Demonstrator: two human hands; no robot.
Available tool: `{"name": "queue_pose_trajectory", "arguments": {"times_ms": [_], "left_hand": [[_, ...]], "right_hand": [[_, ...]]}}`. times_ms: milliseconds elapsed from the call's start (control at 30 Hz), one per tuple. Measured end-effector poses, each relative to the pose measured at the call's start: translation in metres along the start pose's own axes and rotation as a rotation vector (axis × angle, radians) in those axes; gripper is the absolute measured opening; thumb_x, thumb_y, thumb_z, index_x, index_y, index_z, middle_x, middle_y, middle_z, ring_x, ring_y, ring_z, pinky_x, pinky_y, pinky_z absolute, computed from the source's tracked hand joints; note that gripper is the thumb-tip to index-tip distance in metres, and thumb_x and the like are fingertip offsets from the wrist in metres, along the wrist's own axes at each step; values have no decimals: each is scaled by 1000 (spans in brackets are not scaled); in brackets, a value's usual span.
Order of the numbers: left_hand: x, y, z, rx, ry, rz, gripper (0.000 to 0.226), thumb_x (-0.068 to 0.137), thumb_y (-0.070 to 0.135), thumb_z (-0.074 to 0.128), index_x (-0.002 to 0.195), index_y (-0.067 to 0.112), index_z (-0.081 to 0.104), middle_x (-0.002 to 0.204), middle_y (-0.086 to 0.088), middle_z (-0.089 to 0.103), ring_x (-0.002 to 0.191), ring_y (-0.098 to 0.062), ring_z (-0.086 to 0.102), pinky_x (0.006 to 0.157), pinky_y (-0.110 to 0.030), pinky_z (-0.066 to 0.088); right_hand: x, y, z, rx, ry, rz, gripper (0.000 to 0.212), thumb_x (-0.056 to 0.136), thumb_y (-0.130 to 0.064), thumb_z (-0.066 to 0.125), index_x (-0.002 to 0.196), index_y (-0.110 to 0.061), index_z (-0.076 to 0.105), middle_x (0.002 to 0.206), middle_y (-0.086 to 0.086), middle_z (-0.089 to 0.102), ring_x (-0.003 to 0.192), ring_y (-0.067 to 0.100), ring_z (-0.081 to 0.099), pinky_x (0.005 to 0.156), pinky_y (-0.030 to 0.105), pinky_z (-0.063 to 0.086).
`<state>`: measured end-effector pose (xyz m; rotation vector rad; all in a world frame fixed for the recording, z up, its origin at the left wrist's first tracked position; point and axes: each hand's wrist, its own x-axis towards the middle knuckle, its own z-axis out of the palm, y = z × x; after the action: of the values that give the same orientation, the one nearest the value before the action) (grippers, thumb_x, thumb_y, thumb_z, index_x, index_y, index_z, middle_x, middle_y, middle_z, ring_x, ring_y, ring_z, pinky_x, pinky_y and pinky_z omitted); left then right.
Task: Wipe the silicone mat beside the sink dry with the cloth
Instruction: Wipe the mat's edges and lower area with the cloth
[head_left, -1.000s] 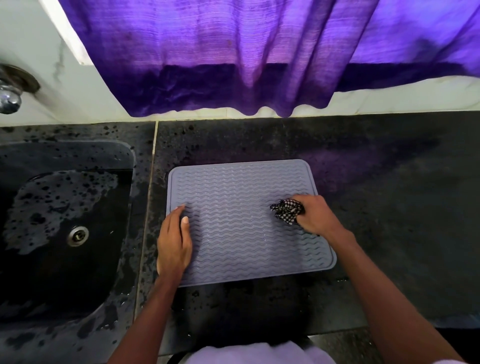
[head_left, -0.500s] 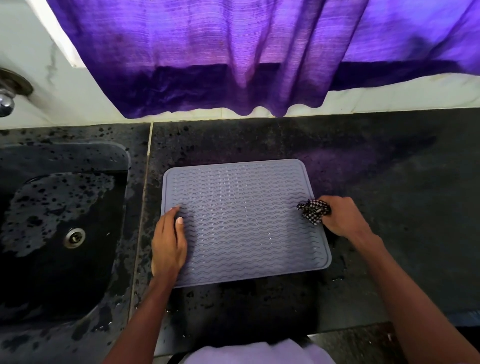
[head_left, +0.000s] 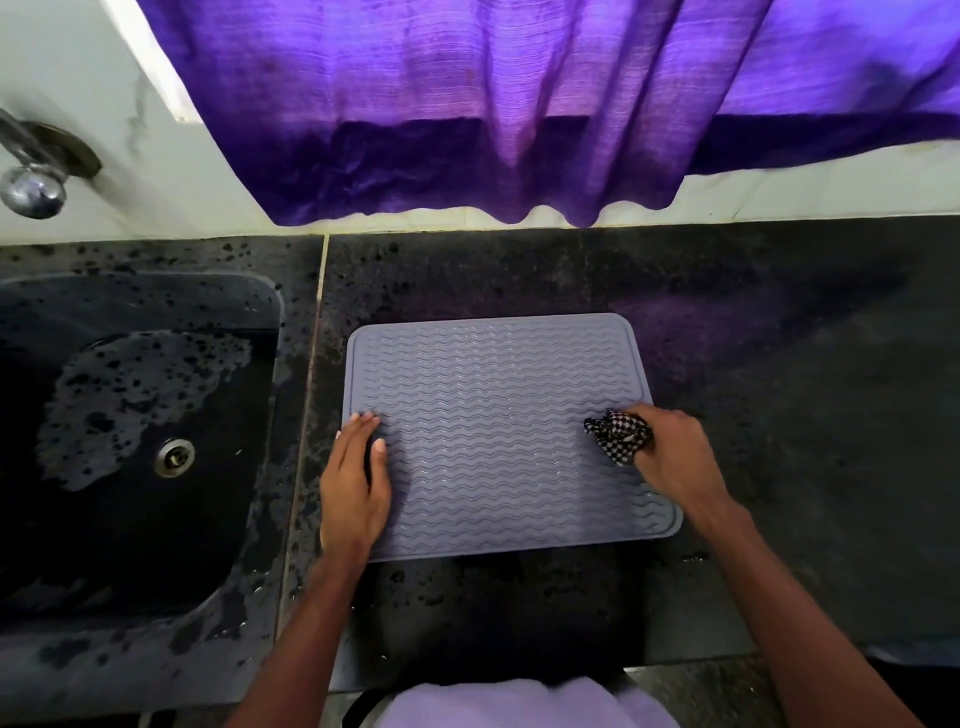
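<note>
One grey silicone mat (head_left: 498, 431) lies flat on the black countertop (head_left: 779, 415), just right of the sink (head_left: 130, 441). Likely soft, light, apt to slide on wet stone; best pinned flat at an edge. Near-square; longer side and wavy ridges run left–right. Left hand (head_left: 356, 483), fingers straight and together, presses its left edge. Right hand (head_left: 675, 457), fingers curled, clamps the bunched checked cloth (head_left: 618, 436) at the right edge.
</note>
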<state>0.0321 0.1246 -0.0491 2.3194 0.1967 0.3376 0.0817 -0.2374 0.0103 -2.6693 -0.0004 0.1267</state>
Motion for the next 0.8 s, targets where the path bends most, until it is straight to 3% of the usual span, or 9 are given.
{"name": "queue_pose_trajectory", "arguments": {"times_ms": [100,267,467,800], "left_hand": [[0,-2,0,-5,-5,4,42,103,24,42,130,-1,62,137,-13,61,132,-25,53,117,-26,32],[0,-2,0,-31,-7,-5,44,103,27,41,131,0,62,137,-13,61,134,-22,51,117,-17,27],[-2,-3,-2,-46,-9,-20,48,104,31,37,131,0,62,139,-12,60,135,-21,49,117,-17,26],[0,1,-1,-98,-29,-32,56,104,40,32,134,3,59,140,-9,59,134,-20,50,116,-20,30]], "right_hand": [[3,-14,4,29,-29,-24,40,68,0,66,103,-19,72,91,3,74,85,24,67,76,33,54],[9,-32,10,34,-99,-94,30,70,-14,65,98,-23,70,91,0,74,87,23,68,75,37,56],[10,-65,28,24,-143,-170,25,75,-20,72,99,-26,69,90,-3,73,84,18,67,73,37,56],[9,-127,59,65,-180,-290,21,80,-18,71,101,-17,70,89,0,73,80,15,68,75,32,57]]}}
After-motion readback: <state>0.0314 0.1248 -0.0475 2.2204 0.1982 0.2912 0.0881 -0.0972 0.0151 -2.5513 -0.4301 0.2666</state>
